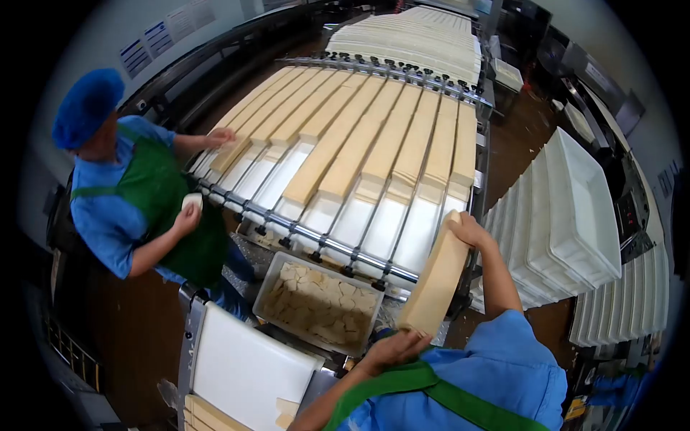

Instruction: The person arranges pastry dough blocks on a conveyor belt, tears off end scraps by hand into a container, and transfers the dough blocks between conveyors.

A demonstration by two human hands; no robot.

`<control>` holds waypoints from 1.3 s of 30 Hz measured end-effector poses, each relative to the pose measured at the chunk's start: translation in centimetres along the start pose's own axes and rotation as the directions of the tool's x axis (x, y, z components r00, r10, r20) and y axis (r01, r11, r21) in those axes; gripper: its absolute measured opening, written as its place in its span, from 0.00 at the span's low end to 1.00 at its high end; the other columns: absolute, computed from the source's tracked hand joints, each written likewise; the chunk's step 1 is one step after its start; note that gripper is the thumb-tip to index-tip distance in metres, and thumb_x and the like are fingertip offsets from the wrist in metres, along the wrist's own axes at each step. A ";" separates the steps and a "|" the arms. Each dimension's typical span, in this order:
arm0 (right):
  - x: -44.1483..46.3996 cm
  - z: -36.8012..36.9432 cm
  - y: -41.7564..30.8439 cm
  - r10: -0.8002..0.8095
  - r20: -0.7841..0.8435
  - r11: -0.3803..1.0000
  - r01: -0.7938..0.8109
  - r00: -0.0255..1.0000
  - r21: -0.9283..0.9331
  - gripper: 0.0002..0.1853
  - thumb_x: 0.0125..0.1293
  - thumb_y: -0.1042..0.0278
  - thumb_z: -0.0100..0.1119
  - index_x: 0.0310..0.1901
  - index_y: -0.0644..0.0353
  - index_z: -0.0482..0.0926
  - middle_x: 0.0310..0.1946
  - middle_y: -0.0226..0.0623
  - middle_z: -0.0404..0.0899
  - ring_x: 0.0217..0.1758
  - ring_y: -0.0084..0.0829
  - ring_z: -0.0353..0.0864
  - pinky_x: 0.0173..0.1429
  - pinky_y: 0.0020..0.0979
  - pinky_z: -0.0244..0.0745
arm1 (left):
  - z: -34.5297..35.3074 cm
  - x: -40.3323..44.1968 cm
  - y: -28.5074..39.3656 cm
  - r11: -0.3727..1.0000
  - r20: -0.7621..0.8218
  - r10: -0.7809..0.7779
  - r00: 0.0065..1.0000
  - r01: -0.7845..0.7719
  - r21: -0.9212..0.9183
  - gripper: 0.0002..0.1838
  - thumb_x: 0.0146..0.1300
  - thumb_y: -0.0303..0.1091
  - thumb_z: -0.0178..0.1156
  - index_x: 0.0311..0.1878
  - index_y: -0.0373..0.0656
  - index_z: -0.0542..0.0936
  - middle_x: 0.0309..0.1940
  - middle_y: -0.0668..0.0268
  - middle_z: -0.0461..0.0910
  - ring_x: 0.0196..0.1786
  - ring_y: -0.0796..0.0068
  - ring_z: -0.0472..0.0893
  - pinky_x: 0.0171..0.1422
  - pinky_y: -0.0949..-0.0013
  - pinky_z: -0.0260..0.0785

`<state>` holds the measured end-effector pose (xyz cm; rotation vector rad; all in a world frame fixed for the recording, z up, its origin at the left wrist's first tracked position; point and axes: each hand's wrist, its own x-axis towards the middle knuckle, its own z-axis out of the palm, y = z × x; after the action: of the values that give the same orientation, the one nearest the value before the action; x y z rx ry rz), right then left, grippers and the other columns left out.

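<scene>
A long stack of thin, pale yellow dough wrappers (437,276) is held lengthwise between my two hands, over the near right edge of the conveyor. My right hand (468,231) wraps round its far end. Against the near end presses my left hand (397,350), its fingers bent under and round the edge. Several similar long stacks (359,136) lie in parallel rows on the white conveyor belts (352,230) in front of me.
On the left a co-worker (136,194) touches a row with one hand and holds a small pale piece in the other. A bin (269,280) of dough scraps sits below the conveyor's end. Nested white trays (589,208) stand right. A second white belt (244,366) is near left.
</scene>
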<state>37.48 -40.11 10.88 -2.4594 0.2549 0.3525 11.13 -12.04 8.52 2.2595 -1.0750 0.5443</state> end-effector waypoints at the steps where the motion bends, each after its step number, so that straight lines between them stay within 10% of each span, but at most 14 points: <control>1: 1.3 -0.3 0.9 -0.121 0.020 0.982 0.122 0.992 -0.142 0.38 0.60 0.42 0.46 0.58 0.72 0.68 0.56 0.64 0.71 0.59 0.57 0.71 0.54 0.61 0.68 | 1.1 0.7 0.2 0.995 0.024 0.071 0.997 -0.069 -0.068 0.25 0.55 0.26 0.61 0.58 0.46 0.76 0.56 0.59 0.69 0.39 0.68 0.81 0.44 0.70 0.75; 4: 1.7 -1.9 -1.8 -0.066 0.011 0.936 0.066 0.998 -0.346 0.33 0.63 0.45 0.39 0.53 0.70 0.74 0.58 0.58 0.71 0.66 0.57 0.62 0.68 0.56 0.49 | 3.7 2.4 0.1 0.969 -0.049 0.127 0.991 -0.134 -0.205 0.25 0.56 0.28 0.59 0.60 0.46 0.75 0.58 0.60 0.69 0.41 0.68 0.81 0.48 0.70 0.75; 7: 4.8 -2.0 -1.4 -0.062 -0.015 0.935 0.053 0.998 -0.351 0.31 0.63 0.48 0.38 0.52 0.69 0.76 0.59 0.53 0.72 0.68 0.54 0.58 0.68 0.51 0.50 | 4.5 4.1 -1.1 0.963 0.070 0.267 0.961 -0.269 0.031 0.25 0.55 0.31 0.58 0.59 0.47 0.75 0.58 0.59 0.69 0.42 0.67 0.81 0.50 0.71 0.75; 12: 6.1 -2.3 -1.0 -0.026 0.033 0.927 0.037 0.999 -0.372 0.31 0.62 0.49 0.39 0.56 0.67 0.74 0.62 0.51 0.69 0.68 0.52 0.59 0.68 0.51 0.50 | 5.3 5.4 -1.4 0.989 0.127 0.011 0.992 0.008 -0.145 0.21 0.57 0.32 0.56 0.56 0.49 0.75 0.55 0.56 0.70 0.39 0.67 0.82 0.40 0.71 0.78; 19: 7.4 -2.6 -0.7 -0.139 -0.162 0.904 0.059 0.977 -0.423 0.27 0.64 0.55 0.42 0.60 0.64 0.70 0.66 0.49 0.62 0.69 0.49 0.59 0.69 0.53 0.49 | 6.3 8.6 -3.5 0.991 0.101 -0.008 0.995 0.021 -0.131 0.23 0.56 0.29 0.56 0.58 0.50 0.72 0.58 0.53 0.69 0.38 0.63 0.83 0.36 0.68 0.77; 26: 7.2 0.4 0.0 -0.217 -0.380 0.915 0.051 0.899 -0.400 0.34 0.66 0.47 0.47 0.68 0.59 0.59 0.71 0.46 0.54 0.74 0.49 0.49 0.72 0.57 0.45 | 7.9 13.6 -6.0 0.956 0.391 -0.223 0.893 0.278 -0.091 0.15 0.57 0.29 0.55 0.48 0.43 0.70 0.60 0.52 0.70 0.35 0.57 0.81 0.34 0.60 0.75; 34: 6.7 0.2 -1.6 -0.219 -0.390 0.861 -0.011 0.894 -0.509 0.36 0.64 0.47 0.53 0.68 0.59 0.59 0.71 0.46 0.56 0.74 0.48 0.50 0.69 0.59 0.51 | 5.5 10.7 -5.9 0.980 -0.101 -0.039 0.994 0.058 0.192 0.05 0.48 0.31 0.59 0.30 0.48 0.75 0.44 0.68 0.79 0.27 0.78 0.76 0.26 0.71 0.69; 39: 9.3 3.5 -0.1 -0.462 -0.367 0.768 0.157 0.807 -0.621 0.33 0.67 0.48 0.50 0.69 0.58 0.59 0.70 0.48 0.57 0.72 0.53 0.53 0.69 0.54 0.53 | 0.5 5.7 -5.7 0.832 -0.373 -0.464 0.803 0.540 0.128 0.12 0.48 0.32 0.64 0.35 0.43 0.74 0.42 0.66 0.78 0.32 0.65 0.80 0.31 0.65 0.72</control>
<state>45.60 -38.76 5.35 -3.0892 -0.0942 -0.4575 19.08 -12.65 9.59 2.4049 -0.2209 0.8036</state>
